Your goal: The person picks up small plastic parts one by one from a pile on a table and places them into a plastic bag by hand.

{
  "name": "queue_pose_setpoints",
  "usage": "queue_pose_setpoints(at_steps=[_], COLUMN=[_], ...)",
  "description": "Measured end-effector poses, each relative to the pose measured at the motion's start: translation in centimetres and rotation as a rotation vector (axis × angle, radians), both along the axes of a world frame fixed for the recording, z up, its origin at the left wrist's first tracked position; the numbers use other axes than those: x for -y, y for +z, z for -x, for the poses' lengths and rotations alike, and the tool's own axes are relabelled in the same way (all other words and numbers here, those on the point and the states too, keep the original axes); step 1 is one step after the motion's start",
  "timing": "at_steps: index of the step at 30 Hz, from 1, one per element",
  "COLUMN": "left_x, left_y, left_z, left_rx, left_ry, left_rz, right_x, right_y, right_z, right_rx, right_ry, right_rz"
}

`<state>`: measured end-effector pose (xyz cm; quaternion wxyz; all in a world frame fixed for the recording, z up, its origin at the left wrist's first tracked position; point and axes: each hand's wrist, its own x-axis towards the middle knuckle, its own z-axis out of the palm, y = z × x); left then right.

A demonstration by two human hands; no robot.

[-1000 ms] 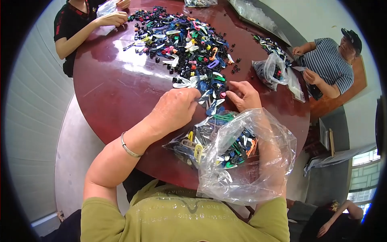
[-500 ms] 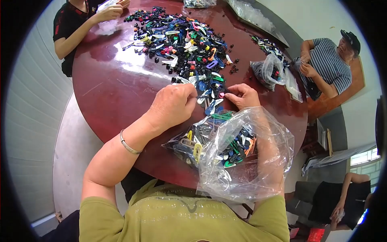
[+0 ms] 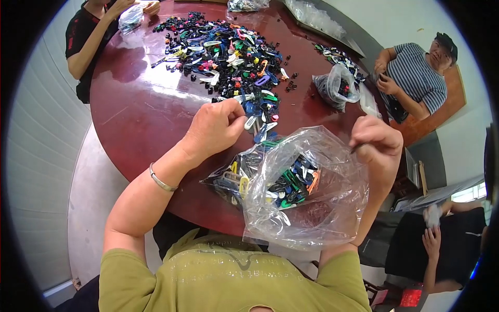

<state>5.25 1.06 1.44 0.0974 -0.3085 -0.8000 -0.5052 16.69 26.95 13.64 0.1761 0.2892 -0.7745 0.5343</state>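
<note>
Round worktop [image 3: 150, 112], dark red, glossy, reflecting light; its bare polished stretch is lying at 9 o'clock of the hands, and the curved near edge is running under the person's forearms.

Heap of hair clips [image 3: 228, 52] is spreading over the far middle, at 12 o'clock of the hands: small flat plastic pieces, snap and clamp shapes, black, blue, white, green, pink, thinning to loose strays at the edges.

Clear plastic bag [image 3: 306, 208], thin, crinkled and shiny, is slumping over the near edge at 5 o'clock of the heap, its mouth gaping upward, with clips showing through the film.

Left hand [image 3: 213, 130] is resting at the heap's near fringe, fingers curled shut over white and blue clips; exactly which piece is being pinched, cannot tell.

Right hand [image 3: 377, 148] is lifting off the worktop at 3 o'clock of the bag, fingers closed, pinching a small dark piece just beside the bag's rim.

A smaller bag [image 3: 338, 86] is sitting at 2 o'clock, near a person in a striped shirt [image 3: 416, 78]. Another person's hands [image 3: 135, 8] are working at 11 o'clock.
</note>
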Motion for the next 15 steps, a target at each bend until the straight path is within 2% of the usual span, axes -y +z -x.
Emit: queue_pose_setpoints(at_steps=[1, 4, 5, 7, 10, 11, 13, 15], left_x=[0.0, 0.0, 0.0, 0.3, 0.4, 0.5, 0.6, 0.1], left_y=[0.0, 0.1, 0.2, 1.1, 4.0, 5.4, 8.8, 10.0], left_z=[0.0, 0.1, 0.2, -0.2, -2.6, -3.8, -5.6, -6.9], left_rx=[0.013, 0.094, 0.152, 0.327, 0.239, 0.123, -0.176, -0.429], left_ry=[-0.007, -0.042, -0.065, -0.144, -0.177, -0.178, -0.259, -0.334], left_rz=[-0.016, -0.086, -0.126, -0.218, -0.351, -0.322, -0.187, -0.085], right_x=[0.3, -0.3, -1.4, -2.0, -3.0, -3.3, -2.3, -1.5], right_y=[0.3, -1.2, -2.6, -4.0, -6.8, -7.6, -7.9, -7.9], right_z=[-0.4, 0.0, 1.3, 2.9, 5.0, 5.5, 5.7, 5.6], right_rx=[0.02, 0.113, 0.136, 0.319, 0.551, 0.59, 0.614, 0.635], right_ry=[0.042, -0.299, -0.288, -0.357, -0.355, -0.296, -0.33, -0.32], right_rz=[-0.116, 0.11, 0.298, 0.308, 0.333, 0.353, 0.325, 0.268])
